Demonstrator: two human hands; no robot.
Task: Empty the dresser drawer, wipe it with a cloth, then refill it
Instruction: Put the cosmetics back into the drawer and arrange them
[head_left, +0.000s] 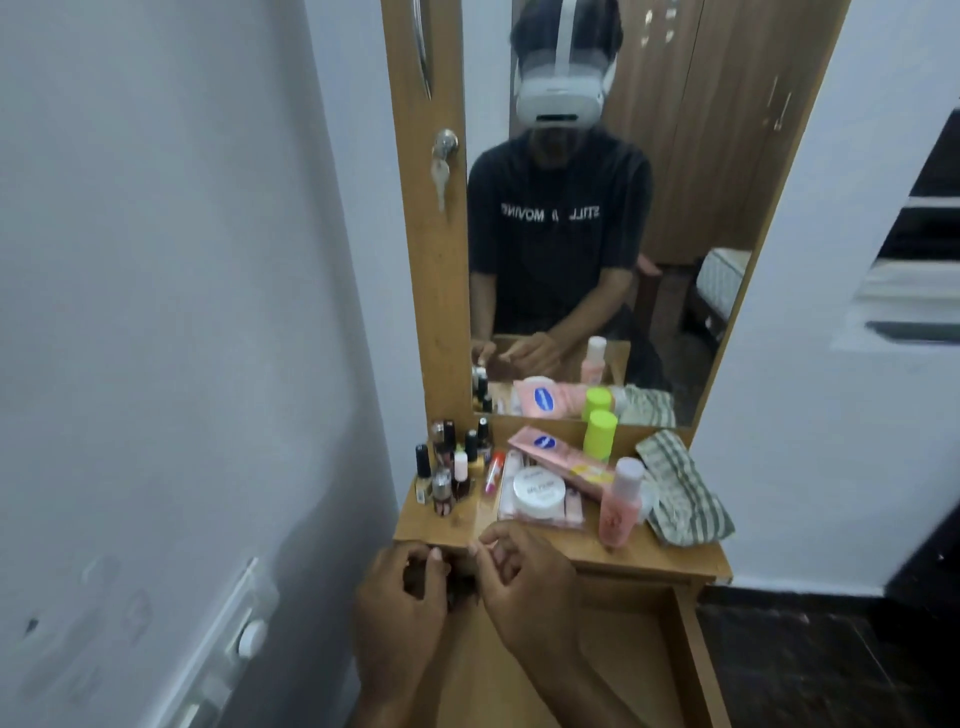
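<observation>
The wooden dresser drawer (691, 639) stands pulled out below the dresser top (670, 556). My left hand (400, 597) and my right hand (524, 571) meet at the drawer's far left corner, fingers curled around a small dark item (460, 592) that is mostly hidden between them. On the top lie several nail polish bottles (447, 467), a white round jar (538, 491), a pink tube (558, 457), a pink bottle (621, 501), a green-capped bottle (599, 434) and a striped folded cloth (680, 488).
A mirror (597, 208) rises behind the dresser top and reflects a person wearing a headset. A narrow wooden cabinet door (431, 234) with a key stands left of it. A white wall with a switch plate (249, 618) is on the left; dark floor lies right.
</observation>
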